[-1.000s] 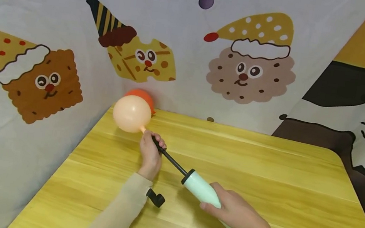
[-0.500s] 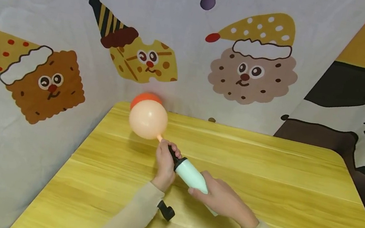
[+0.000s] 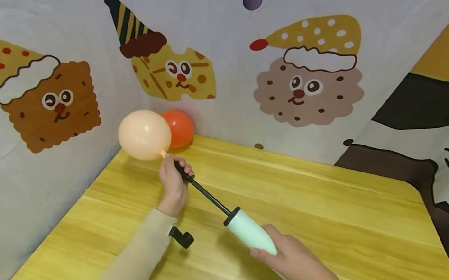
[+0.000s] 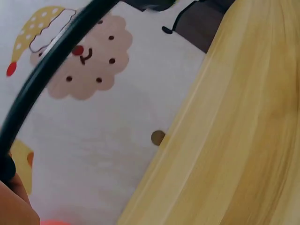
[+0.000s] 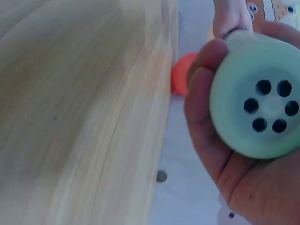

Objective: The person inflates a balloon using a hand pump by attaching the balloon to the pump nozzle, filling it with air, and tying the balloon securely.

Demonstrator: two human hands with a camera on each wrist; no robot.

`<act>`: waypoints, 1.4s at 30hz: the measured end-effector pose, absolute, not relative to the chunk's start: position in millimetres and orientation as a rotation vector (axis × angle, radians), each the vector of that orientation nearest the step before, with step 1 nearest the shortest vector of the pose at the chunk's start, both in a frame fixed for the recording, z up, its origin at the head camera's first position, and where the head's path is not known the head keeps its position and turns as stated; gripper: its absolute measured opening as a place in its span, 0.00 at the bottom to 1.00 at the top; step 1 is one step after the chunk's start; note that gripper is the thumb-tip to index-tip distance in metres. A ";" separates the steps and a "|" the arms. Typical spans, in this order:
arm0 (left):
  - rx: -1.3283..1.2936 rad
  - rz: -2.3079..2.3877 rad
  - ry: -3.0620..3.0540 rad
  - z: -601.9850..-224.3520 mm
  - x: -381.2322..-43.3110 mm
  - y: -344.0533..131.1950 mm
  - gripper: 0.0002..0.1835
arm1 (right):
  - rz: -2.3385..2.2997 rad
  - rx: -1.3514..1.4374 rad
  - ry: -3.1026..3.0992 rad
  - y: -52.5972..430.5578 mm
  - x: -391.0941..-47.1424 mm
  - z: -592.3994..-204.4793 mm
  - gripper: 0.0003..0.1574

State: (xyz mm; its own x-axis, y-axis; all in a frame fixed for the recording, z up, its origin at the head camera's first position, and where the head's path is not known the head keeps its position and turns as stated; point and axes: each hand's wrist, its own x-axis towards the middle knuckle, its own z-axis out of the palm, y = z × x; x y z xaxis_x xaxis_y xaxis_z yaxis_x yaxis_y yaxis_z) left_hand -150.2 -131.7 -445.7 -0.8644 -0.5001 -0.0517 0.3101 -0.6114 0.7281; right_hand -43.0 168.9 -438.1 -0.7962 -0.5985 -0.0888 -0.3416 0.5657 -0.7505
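A mint-green balloon pump (image 3: 252,231) with a black rod slants across the head view, its rod drawn well out. My right hand (image 3: 298,260) grips the green body; the right wrist view shows fingers curled round it and the holed end of the pump (image 5: 272,105). The black nozzle end is in the grip of my left hand (image 3: 174,181), right by the neck of a round peach balloon (image 3: 144,135). In the left wrist view the black rod (image 4: 51,65) crosses the upper left, and only a bit of the hand (image 4: 16,206) shows.
An orange-red balloon (image 3: 178,129) sits at the back left corner of the wooden table (image 3: 326,211), partly behind the peach one. A cloth backdrop (image 3: 220,110) printed with cartoon biscuits hangs along the back and left sides.
Half a second ago the pump was pushed together with the hands close; now the rod is drawn out again. My left hand and balloon have moved left, my right hand right. The peach balloon looks larger.
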 end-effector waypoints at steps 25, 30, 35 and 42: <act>0.222 -2.558 -1.247 -457.1 -131.4 -69.8 0.19 | -1.117 -0.620 2.496 124.3 -66.1 -440.5 0.41; 0.168 -2.546 -1.238 -440.3 -141.4 -82.2 0.19 | -1.202 -0.616 2.453 127.1 -63.6 -436.7 0.37; 0.220 -2.525 -1.119 -433.7 -151.7 -105.5 0.17 | -1.224 -0.657 2.382 146.4 -51.2 -435.7 0.33; 0.273 -2.529 -1.036 -437.9 -156.7 -114.5 0.18 | -1.246 -0.717 2.340 155.5 -42.6 -446.2 0.28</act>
